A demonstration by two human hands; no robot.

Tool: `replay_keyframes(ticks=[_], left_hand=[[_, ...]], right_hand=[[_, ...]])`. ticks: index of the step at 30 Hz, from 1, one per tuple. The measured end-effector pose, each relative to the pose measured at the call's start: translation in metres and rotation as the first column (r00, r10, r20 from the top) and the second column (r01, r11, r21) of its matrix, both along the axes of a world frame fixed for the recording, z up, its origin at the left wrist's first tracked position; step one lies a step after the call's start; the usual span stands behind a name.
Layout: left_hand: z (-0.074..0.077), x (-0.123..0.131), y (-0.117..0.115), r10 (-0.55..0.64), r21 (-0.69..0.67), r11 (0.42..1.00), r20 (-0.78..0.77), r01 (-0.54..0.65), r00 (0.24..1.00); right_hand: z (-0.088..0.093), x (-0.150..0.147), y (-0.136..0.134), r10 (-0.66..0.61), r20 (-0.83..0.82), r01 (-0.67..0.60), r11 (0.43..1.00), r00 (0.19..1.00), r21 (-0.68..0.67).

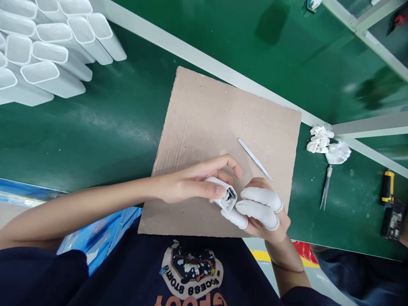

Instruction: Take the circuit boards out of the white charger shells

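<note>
My left hand (194,182) is wrapped round a small white plastic casing (225,194), whose open end shows metal parts inside. My right hand (259,208) wears white finger cots and its fingertips touch that open end from the right. Both hands hover over a square sheet of brown cardboard (207,114) lying on the green table. A thin metal pair of tweezers (254,158) lies on the cardboard just above my right hand.
A stack of white rectangular plastic tubes (47,46) lies at the top left. Crumpled white finger cots (327,144) and a second pair of tweezers (325,193) lie right of the cardboard. A yellow-black tool (388,187) sits at the far right. Grey frame rails cross the table.
</note>
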State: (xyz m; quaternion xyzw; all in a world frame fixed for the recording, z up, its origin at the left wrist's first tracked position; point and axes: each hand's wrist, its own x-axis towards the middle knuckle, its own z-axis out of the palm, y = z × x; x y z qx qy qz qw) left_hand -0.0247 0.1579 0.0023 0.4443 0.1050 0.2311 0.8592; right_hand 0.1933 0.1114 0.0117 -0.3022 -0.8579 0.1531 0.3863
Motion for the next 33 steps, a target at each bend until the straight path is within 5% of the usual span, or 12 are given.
replay_keyframes(ticks=[10, 19, 24, 33], left_hand=[[0.0004, 0.0002, -0.0011, -0.015, 0.0, 1.0, 0.051, 0.015, 0.999], [0.0031, -0.0018, 0.0022, -0.032, -0.006, 0.999, 0.03, 0.032, 0.999], [0.0011, -0.0031, 0.0018, -0.04, 0.002, 0.999, 0.02, 0.04, 0.999], [-0.0039, 0.0008, -0.0065, 0.179, 0.096, 0.979, 0.025, -0.181, 0.983]], right_hand=[[-0.0004, -0.0014, 0.003, 0.096, 0.007, -0.095, 0.99, 0.995, -0.102], [-0.0023, -0.0008, -0.0016, 0.01, 0.026, -0.011, 1.0, 1.0, 0.023], [0.0021, -0.0028, 0.0021, 0.057, 0.141, -0.065, 0.996, 0.988, 0.054], [0.006, -0.0057, -0.0054, 0.083, 0.104, -0.085, 0.996, 0.991, 0.023]])
